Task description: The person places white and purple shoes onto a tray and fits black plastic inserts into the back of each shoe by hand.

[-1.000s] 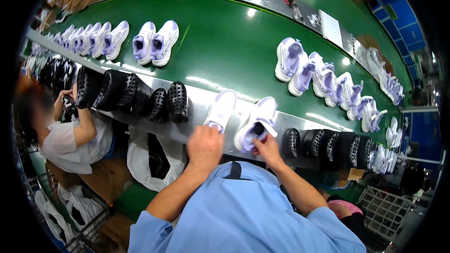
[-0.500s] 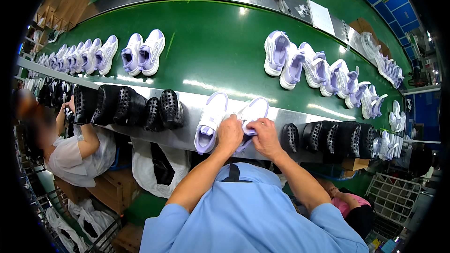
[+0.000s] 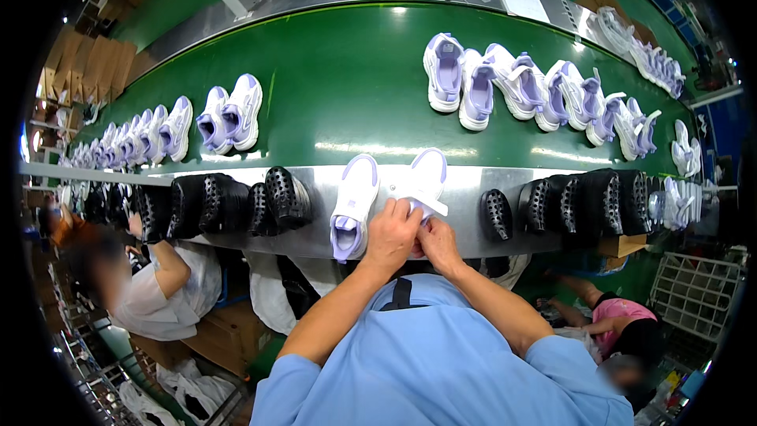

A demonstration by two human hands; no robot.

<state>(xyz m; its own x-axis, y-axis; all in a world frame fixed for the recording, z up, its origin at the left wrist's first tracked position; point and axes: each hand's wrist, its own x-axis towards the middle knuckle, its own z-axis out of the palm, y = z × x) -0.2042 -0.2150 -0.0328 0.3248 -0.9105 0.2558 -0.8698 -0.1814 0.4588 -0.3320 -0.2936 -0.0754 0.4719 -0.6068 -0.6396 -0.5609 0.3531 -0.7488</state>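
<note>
Reaching forward with both forearms, I have my left hand (image 3: 392, 235) and right hand (image 3: 438, 241) side by side, fingers pinched on the white sneaker (image 3: 426, 183) lying on the steel ledge (image 3: 473, 185). A second white-and-lilac sneaker (image 3: 352, 207) lies just left of it. Three black lasts (image 3: 236, 203) stand left of that one, and one black last (image 3: 497, 214) stands just right of my hands.

White-lilac sneaker (image 3: 426, 181) on steel ledge, toe away, strap loose; twin sneaker (image 3: 352, 207) just left.
</note>
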